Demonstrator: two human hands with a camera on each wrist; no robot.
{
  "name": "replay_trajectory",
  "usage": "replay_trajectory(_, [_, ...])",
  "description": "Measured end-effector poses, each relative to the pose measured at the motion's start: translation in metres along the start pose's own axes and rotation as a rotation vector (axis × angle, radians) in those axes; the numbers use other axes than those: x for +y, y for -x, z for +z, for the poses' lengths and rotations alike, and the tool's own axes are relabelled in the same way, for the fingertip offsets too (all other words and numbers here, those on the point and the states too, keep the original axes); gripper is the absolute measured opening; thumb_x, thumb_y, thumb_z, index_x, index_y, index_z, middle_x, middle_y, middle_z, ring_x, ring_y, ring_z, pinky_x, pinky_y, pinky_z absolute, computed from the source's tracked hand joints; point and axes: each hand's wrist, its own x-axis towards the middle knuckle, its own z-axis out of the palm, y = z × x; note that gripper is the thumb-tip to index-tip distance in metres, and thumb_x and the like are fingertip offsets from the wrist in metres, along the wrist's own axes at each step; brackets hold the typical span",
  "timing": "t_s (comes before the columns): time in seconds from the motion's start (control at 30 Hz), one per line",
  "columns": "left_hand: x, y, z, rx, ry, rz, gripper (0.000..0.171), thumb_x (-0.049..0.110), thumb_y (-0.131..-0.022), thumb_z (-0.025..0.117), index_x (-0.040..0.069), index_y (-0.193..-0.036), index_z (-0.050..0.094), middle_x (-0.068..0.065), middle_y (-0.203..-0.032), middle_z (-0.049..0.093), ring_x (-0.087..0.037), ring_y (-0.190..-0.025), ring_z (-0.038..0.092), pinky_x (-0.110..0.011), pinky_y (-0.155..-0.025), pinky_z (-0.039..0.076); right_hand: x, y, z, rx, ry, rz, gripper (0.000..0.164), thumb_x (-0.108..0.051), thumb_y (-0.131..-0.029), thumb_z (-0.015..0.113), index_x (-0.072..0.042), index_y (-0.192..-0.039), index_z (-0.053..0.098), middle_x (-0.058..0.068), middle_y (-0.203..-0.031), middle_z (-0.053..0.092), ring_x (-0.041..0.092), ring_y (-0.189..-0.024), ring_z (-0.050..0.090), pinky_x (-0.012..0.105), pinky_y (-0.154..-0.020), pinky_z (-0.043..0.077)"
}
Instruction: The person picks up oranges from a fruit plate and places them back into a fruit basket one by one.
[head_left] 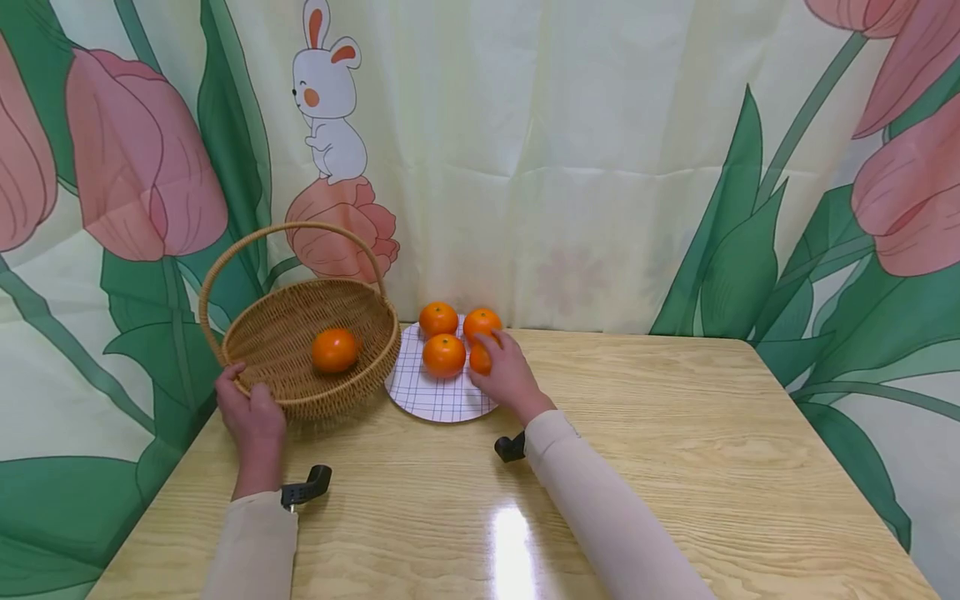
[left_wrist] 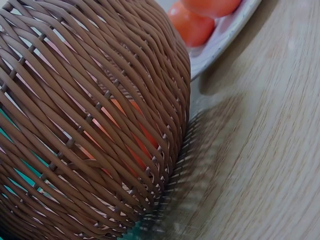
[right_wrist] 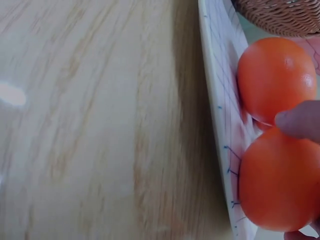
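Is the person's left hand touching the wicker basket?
Touching: the head view shows the left hand gripping the wicker basket at its near-left rim.

Indoors, looks like curtained-off tabletop set-up; home vs. studio unclear. Wood-grain table (head_left: 690, 433); curtain (head_left: 585, 183) w/ tulip print (head_left: 150, 158) behind & both sides of table, rabbit print (head_left: 330, 92) behind table's left end, light refl. (head_left: 513, 550) on table's near part.
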Motion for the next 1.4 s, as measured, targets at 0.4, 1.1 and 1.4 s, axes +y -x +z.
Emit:
replay_trajectory(0.4, [-0.001, 0.001, -0.001, -0.013, 0.019, -0.013, 0.049, 0.013, -0.093, 0.027, 0.02, -0.142, 0.03, -0.003, -0.156, 0.022, -0.022, -0.143, 0.023, -0.045, -0.119, 0.019, 0.005, 0.004, -0.001, 0.004, -0.012, 0.007, 0.06, -0.024, -0.084, 0.073, -0.017, -0.139, 0.049, 0.015, -0.15, 0.033, 0.037, -0.135, 0.037, 0.049, -0.111, 0.035])
replay_trajectory(1.1, [0.001, 0.001, 0.0, -0.016, 0.025, -0.017, 0.05, 0.012, -0.092, 0.028, 0.019, -0.142, 0.031, -0.004, -0.157, 0.022, -0.023, -0.145, 0.021, -0.046, -0.119, 0.018, -0.001, 0.012, -0.027, 0.174, -0.049, -0.089, 0.061, -0.029, -0.082, 0.075, -0.019, -0.136, 0.05, 0.014, -0.142, 0.042, 0.035, -0.124, 0.047, 0.049, -0.101, 0.045])
replay_trajectory(1.4, [-0.001, 0.004, -0.002, -0.011, 0.024, -0.036, 0.049, 0.014, -0.094, 0.03, 0.019, -0.143, 0.031, -0.003, -0.157, 0.023, -0.023, -0.144, 0.023, -0.044, -0.12, 0.016, -0.02, 0.012, -0.033, 0.2, -0.08, -0.141, 0.059, -0.03, -0.081, 0.076, -0.022, -0.135, 0.051, 0.009, -0.142, 0.043, 0.033, -0.122, 0.05, 0.047, -0.095, 0.05])
